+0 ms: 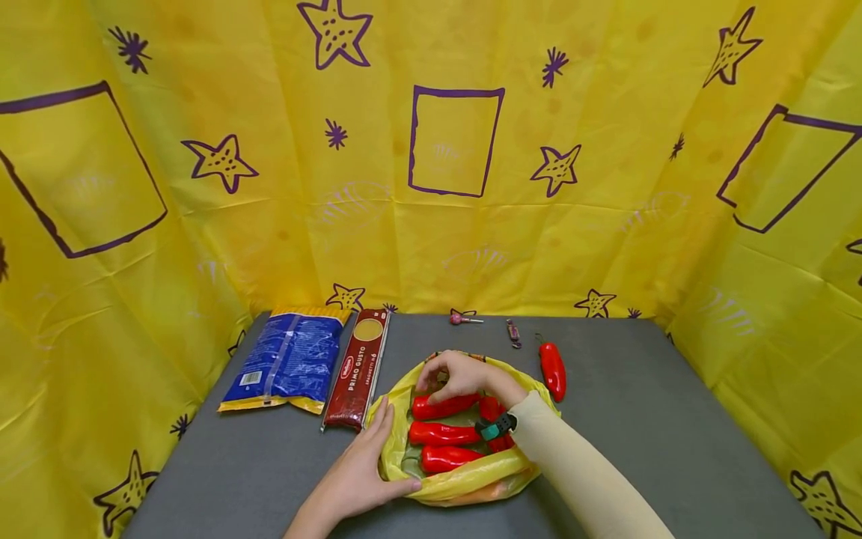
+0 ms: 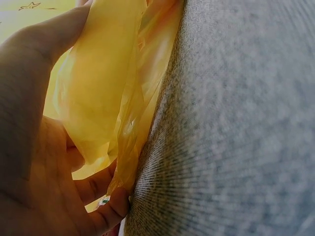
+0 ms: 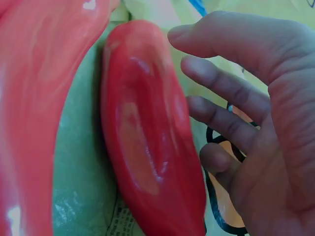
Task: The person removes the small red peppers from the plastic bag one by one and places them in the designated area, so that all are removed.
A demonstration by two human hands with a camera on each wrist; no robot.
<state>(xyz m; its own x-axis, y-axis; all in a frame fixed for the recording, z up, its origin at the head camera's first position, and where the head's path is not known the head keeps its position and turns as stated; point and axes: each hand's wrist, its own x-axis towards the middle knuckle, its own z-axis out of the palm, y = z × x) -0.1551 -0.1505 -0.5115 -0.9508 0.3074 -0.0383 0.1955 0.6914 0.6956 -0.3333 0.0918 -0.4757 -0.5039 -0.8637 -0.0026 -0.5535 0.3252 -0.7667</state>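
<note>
Peppers fill the yellow plastic bag (image 1: 465,483), which lies open on the grey table (image 1: 673,419) near its front edge. Three long red ones lie side by side inside the bag: the top pepper (image 1: 444,406), the middle pepper (image 1: 443,433) just below it, and the lowest pepper (image 1: 450,458) nearest the bag's front rim. More red shows at the bag's right side, partly hidden under the wrist strap (image 1: 496,427). A loose red pepper (image 1: 553,370) lies on the table just right of the bag, apart from it.

The right hand (image 1: 460,376) reaches into the back of the bag. In the right wrist view its fingers (image 3: 221,88) are loosely bent and spread next to a red pepper, gripping nothing; whether the fingertips touch it I cannot tell. The left hand (image 1: 360,468) is at the bag's left edge. In the left wrist view the thumb and curled fingers (image 2: 106,211) pinch a fold of the yellow film against the palm, right down at the table surface.

Left of the bag lies a dark red spaghetti packet (image 1: 358,369), its near end just beside the left hand's fingertips. Further left of the bag lies a blue pasta bag (image 1: 286,361). Behind the bag, near the yellow backdrop (image 1: 431,150), lie a lollipop (image 1: 465,320) and a small wrapped sweet (image 1: 514,333).
</note>
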